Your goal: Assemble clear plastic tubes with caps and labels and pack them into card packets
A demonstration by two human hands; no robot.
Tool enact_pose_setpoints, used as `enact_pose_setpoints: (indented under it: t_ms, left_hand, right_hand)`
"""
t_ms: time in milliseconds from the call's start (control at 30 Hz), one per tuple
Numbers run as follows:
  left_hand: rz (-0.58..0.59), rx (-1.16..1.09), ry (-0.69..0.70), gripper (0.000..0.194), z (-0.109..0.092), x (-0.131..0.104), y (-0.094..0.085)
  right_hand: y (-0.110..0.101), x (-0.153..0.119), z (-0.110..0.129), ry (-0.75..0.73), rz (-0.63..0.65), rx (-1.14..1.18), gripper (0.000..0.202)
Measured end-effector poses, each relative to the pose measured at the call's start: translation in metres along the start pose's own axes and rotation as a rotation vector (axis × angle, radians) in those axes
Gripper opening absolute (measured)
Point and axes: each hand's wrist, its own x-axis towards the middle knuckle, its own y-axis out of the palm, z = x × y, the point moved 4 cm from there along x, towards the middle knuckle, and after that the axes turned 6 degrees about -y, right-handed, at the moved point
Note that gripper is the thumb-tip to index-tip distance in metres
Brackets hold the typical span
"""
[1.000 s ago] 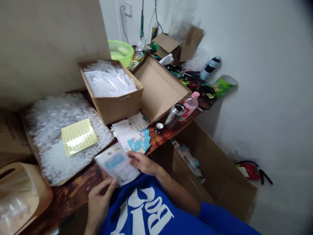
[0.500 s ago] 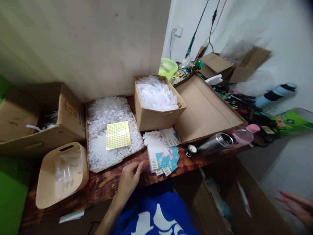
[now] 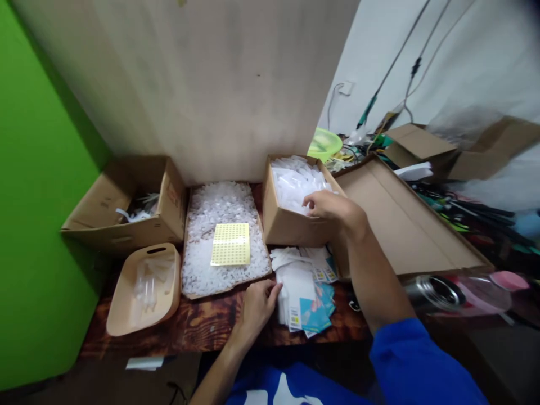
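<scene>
My right hand (image 3: 327, 205) reaches over the front rim of a cardboard box (image 3: 291, 225) filled with translucent plastic pieces (image 3: 297, 177), tube-like or sleeve-like. Its fingers are curled down against the pile; what they pinch, if anything, is hidden. On the table edge rests my left hand (image 3: 257, 306), fingers curled in and thumb pointing at a stack of white and teal printed cards (image 3: 297, 287); I see nothing in it. Left of the cards, a yellow sheet of small stickers (image 3: 230, 244) lies on a shallow cardboard tray (image 3: 196, 296) full of small translucent pieces.
A beige bin (image 3: 120, 320) holding clear tubes stands at the left, before an open carton (image 3: 122, 233). On the right are a large cardboard lid (image 3: 392, 225), a steel flask (image 3: 434, 292) and a pink-capped bottle (image 3: 485, 295). Cables and boxes clutter the back right.
My right hand has come from the far lower right to the box of plastic pieces. The view has swung left; my left hand stays beside the cards.
</scene>
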Motion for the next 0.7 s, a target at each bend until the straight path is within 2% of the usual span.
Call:
enact_pose_setpoints:
  t_ms: [67, 100, 167, 233, 300, 367, 433, 533, 700]
  left_hand:
    - [-0.097, 0.077, 0.027, 0.028, 0.005, -0.002, -0.020]
    - [-0.150, 0.127, 0.031, 0.026, 0.008, -0.003, -0.031]
    - [-0.225, 0.231, 0.018, 0.023, 0.017, 0.000, -0.051]
    - [-0.230, 0.304, -0.013, 0.018, 0.025, 0.008, -0.064]
    - [-0.188, 0.350, -0.048, 0.015, 0.030, 0.017, -0.068]
    - [-0.134, 0.396, -0.075, 0.013, 0.031, 0.025, -0.067]
    - [-0.091, 0.440, -0.087, 0.011, 0.030, 0.032, -0.063]
    - [-0.052, 0.471, -0.068, 0.011, 0.026, 0.038, -0.058]
    - [-0.065, 0.437, -0.049, 0.013, 0.027, 0.039, -0.058]
  right_hand:
    - [0.014, 0.010, -0.008, -0.017, 0.116, -0.069, 0.026]
    - [0.015, 0.011, -0.007, -0.035, 0.112, -0.086, 0.024]
    - [0.005, 0.006, 0.002, -0.058, -0.074, -0.047, 0.015]
    - [-0.009, -0.010, 0.018, -0.034, -0.315, 0.048, 0.011]
    - [-0.018, -0.033, 0.036, 0.014, -0.510, 0.187, 0.015]
    - [-0.015, -0.060, 0.052, 0.066, -0.608, 0.412, 0.016]
    - [0.001, -0.084, 0.063, 0.137, -0.574, 0.669, 0.018]
    - [0.039, -0.112, 0.073, 0.241, -0.370, 0.917, 0.021]
    - [0.094, -0.137, 0.078, 0.327, -0.167, 1.010, 0.036]
